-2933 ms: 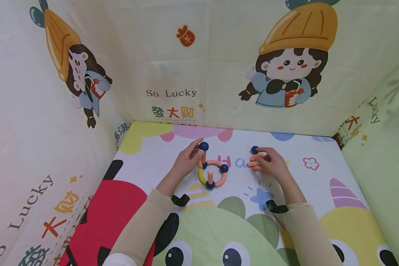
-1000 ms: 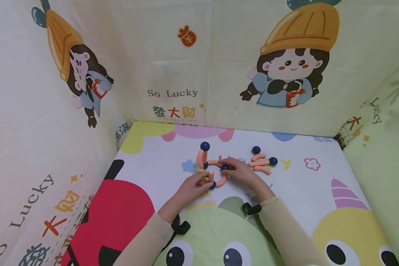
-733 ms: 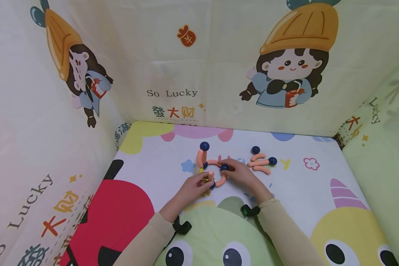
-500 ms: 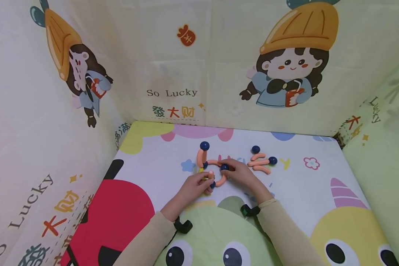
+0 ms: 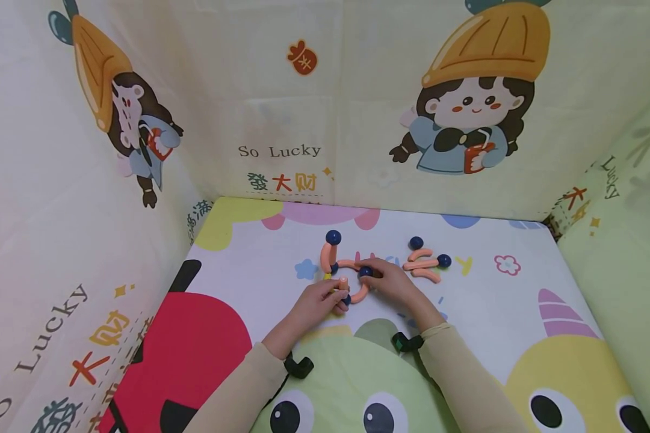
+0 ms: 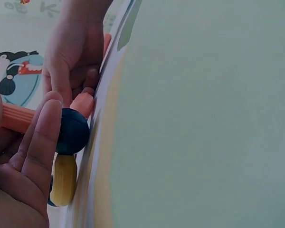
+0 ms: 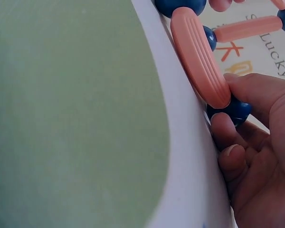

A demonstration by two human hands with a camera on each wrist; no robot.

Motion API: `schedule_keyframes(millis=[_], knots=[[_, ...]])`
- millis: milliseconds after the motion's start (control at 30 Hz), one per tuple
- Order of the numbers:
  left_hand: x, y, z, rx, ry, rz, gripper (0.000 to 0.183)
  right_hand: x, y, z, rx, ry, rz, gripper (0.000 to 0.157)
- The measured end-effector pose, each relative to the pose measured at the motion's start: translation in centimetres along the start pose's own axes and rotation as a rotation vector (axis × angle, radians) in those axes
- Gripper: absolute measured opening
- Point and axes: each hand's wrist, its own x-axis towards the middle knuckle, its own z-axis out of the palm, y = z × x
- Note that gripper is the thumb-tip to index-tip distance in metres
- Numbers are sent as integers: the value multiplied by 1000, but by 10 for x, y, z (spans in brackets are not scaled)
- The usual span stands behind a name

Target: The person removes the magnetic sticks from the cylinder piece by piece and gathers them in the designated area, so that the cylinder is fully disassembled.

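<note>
On the table stands a ring of curved magnetic pieces, mostly pink [image 5: 360, 294] with one yellow rod [image 6: 65, 180], joined by dark blue balls. My left hand [image 5: 314, 304] pinches an upright pink rod [image 5: 343, 282] above the ring's front ball [image 6: 72, 132]. My right hand [image 5: 391, 282] has thumb and fingers around the ring's right-hand ball [image 7: 237, 110], at the end of a curved pink rod [image 7: 199, 57]. From the back ball [image 5: 334, 268] rise a straight and a curved pink rod [image 5: 325, 257], topped by another blue ball [image 5: 333, 237]. My left fingers hide most of the yellow rod in the head view.
To the right of the ring lie several loose pink rods [image 5: 425, 276] and two blue balls, one at the back [image 5: 416, 242] and one beside them [image 5: 444, 260]. A printed cloth covers the table [image 5: 482, 300]; a cloth wall [image 5: 357, 120] rises behind.
My right hand has left the loose pieces and moved left to the ring's right ball. My left hand came down from the top ball to the front rod. Over the last second both barely moved.
</note>
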Motion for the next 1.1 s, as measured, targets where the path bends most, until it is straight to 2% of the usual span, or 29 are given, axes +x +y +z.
schedule_keyframes(millis=[400, 700, 800, 933, 1033, 1100], knots=[[-2, 0, 1, 1, 0, 36, 33, -1, -2, -1, 2, 0, 3, 34], [-9, 2, -5, 41, 9, 69, 42, 0, -1, 0, -7, -8, 15, 35], [-13, 7, -12, 49, 49, 100, 45, 0, 0, 0, 0, -10, 10, 36], [-15, 13, -26, 31, 132, 181, 34, 0, 0, 0, 15, -12, 7, 36], [-16, 16, -39, 11, 220, 250, 19, 0, 0, 0, 24, -11, 16, 36], [-16, 17, -48, 5, 291, 259, 15, 0, 0, 0, 28, -14, 22, 35]])
